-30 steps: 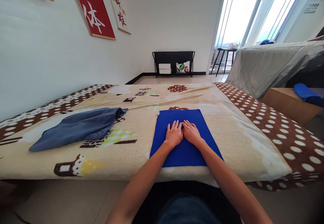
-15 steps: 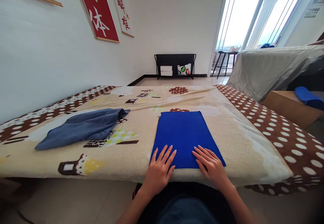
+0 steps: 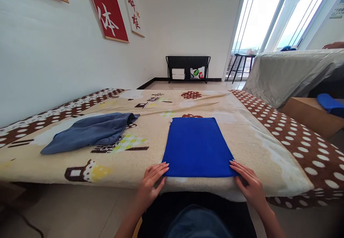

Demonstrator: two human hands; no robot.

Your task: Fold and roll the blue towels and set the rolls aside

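Observation:
A bright blue cloth (image 3: pixel 198 146) lies flat as a rectangle on the beige patterned blanket (image 3: pixel 150 134), close to its front edge. My left hand (image 3: pixel 153 180) touches the cloth's near left corner with the fingertips, its thumb beneath the fingers. At the near right corner are the fingertips of my right hand (image 3: pixel 248 180), with the thumb a little apart from the fingers. Whether either hand pinches the cloth is too small to tell. To the left lies a crumpled grey-blue cloth (image 3: pixel 88 132), touched by neither hand.
Brown polka-dot fabric (image 3: pixel 295 137) borders the blanket on both sides. A cardboard box (image 3: pixel 306 116) with a blue item (image 3: pixel 330 102) stands at the right, near a grey covered piece of furniture (image 3: pixel 285 73). A black rack (image 3: pixel 188 61) stands at the far wall.
Both hands have moved outward from the top of the blue cloth to its near corners. The cloth lies almost as before, and the view has shifted slightly.

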